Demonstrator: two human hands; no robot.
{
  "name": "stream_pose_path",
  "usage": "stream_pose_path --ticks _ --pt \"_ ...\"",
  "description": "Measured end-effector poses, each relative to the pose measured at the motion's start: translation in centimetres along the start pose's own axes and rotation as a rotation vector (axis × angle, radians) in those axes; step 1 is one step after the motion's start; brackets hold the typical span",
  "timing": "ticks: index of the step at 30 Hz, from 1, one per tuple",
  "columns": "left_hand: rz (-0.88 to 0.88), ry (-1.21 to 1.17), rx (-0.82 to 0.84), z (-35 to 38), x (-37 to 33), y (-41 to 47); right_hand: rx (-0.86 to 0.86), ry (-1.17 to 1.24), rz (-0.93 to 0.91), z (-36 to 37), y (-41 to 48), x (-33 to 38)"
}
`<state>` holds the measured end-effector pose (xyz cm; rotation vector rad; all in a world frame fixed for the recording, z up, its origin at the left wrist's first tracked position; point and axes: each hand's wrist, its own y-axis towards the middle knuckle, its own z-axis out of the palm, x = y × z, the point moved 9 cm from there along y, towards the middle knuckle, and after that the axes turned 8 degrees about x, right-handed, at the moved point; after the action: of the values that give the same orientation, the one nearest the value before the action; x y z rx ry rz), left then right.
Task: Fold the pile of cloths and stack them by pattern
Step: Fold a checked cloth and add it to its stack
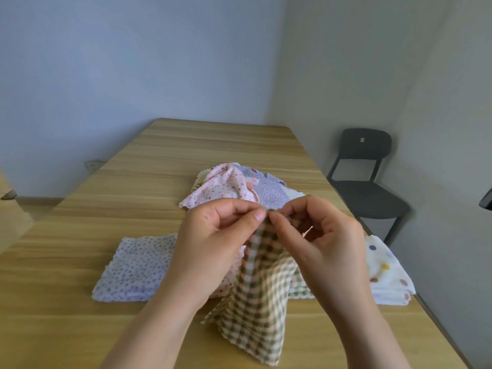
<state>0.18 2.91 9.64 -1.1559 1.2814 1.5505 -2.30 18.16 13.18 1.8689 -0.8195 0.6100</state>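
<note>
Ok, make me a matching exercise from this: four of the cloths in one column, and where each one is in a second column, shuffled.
1. green checked cloth
2. purple flowered stack
3. polka-dot stack
4. pink flowered cloth

A. topping the unfolded pile further back
B. folded at the right edge of the table
C. pinched by the left hand and right hand
D. folded flat, left of the hands

Pairs: 1-C, 2-D, 3-B, 4-A.

Soft cloth on matt wood

The checked cloth [255, 296] and floral cloths [135, 270] look soft, matt, slightly fuzzy; the worktop [80, 328] is smooth wood grain; the chair [370, 193] is matt plastic.
</note>
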Motion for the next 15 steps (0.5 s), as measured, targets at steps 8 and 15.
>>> stream_pose_path --ticks 8,15 --pt "0.117 -0.003 -0.151 -2.3 -1.1 0.3 0.110 -0.151 0.059 -1.5 0.2 -1.3" --pt "0.239 0.057 -0.224 -3.7 -2.6 0.5 0.069 -0.229 0.005 -3.5 0.2 -0.2"
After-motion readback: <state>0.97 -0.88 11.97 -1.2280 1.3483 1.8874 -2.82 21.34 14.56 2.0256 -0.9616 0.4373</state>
